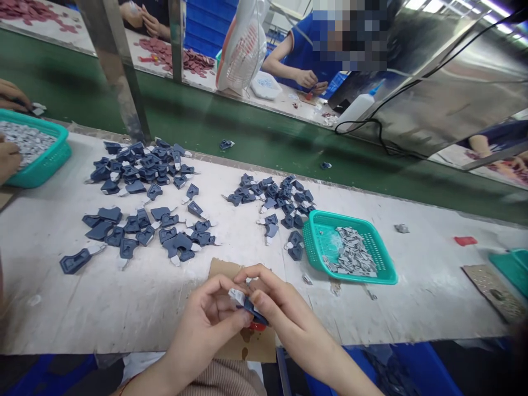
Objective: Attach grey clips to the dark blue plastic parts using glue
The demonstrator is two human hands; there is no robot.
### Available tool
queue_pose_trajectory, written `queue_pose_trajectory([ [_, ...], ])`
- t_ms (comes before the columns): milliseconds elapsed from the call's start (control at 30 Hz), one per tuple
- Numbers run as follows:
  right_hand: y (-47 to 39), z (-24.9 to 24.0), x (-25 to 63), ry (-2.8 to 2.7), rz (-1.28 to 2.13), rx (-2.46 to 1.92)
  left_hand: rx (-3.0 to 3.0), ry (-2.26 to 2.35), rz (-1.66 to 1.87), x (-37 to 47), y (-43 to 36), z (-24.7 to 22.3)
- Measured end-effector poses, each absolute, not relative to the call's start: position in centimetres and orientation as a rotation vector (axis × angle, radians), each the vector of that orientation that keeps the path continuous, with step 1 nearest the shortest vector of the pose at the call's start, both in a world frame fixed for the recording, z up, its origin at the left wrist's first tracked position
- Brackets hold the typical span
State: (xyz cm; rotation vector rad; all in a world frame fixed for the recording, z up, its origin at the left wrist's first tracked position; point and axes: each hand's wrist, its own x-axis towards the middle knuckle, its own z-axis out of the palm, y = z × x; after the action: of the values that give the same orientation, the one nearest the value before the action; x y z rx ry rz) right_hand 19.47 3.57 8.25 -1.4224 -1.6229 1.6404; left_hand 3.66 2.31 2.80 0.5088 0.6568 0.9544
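Between my two hands, over a piece of brown cardboard (264,344), is a dark blue plastic part (256,313) with a light grey piece (236,297) at one end. My left hand (208,319) pinches it near the grey end. My right hand (284,316) closes on the blue side with thumb and fingers. Something red (258,326) shows just below the part, mostly covered. Similar blue parts with pale ends lie beyond my hands, in a left pile (144,165) and a middle pile (280,192).
A green basket (390,269) with small grey pieces stands right of my hands. Another green basket (61,157) is at far left, by another person's hand (8,159). Behind the green belt (272,132), a person (309,77) works beside a white fan (243,55). A cardboard sheet (489,291) lies right.
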Motion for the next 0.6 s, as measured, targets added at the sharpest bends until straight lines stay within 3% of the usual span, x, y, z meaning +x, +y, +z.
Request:
queue_pose_trajectory([
  [333, 3.7, 6.8, 19.0, -1.217, 1.729, -1.241, 0.607, 0.745, 0.92, 4.5, 3.3, 3.0],
  [600, 4.3, 6.8, 19.2, -1.197, 1.681, -1.26, 0.618, 0.767, 0.925, 5.2, 4.5, 3.5],
])
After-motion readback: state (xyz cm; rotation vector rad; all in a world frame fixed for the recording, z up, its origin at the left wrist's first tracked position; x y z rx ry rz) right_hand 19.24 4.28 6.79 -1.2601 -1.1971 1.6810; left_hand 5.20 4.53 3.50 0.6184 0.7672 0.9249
